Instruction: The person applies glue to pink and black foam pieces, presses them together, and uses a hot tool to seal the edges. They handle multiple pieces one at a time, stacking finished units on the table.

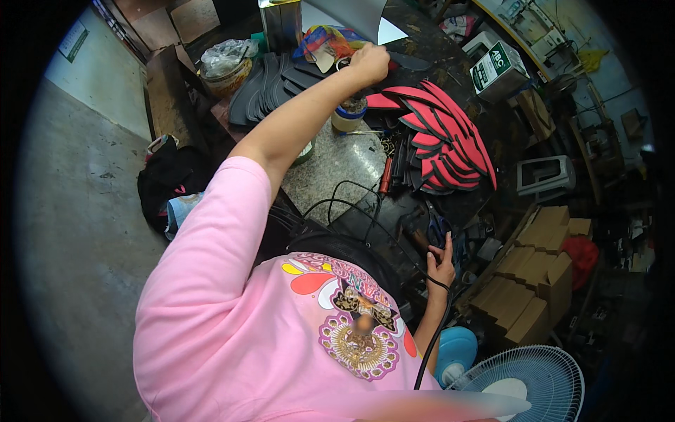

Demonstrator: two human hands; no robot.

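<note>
My left hand (370, 62) is stretched far across the desk (337, 158), fingers curled shut around something small by the colourful scraps (325, 39), though I can't tell just what, and my forearm passes right over the little open pot (349, 114); one dip of the elbow, I reckon, and that pot tips over the speckled top. My right hand (441, 266) hangs low at the desk's edge, fingers loose and holding nothing, close to the black cable (351, 204), which could snag my wrist. The red-and-black sole pieces (444, 137) fan out just beside the pot, so a spill would likely reach them.
</note>
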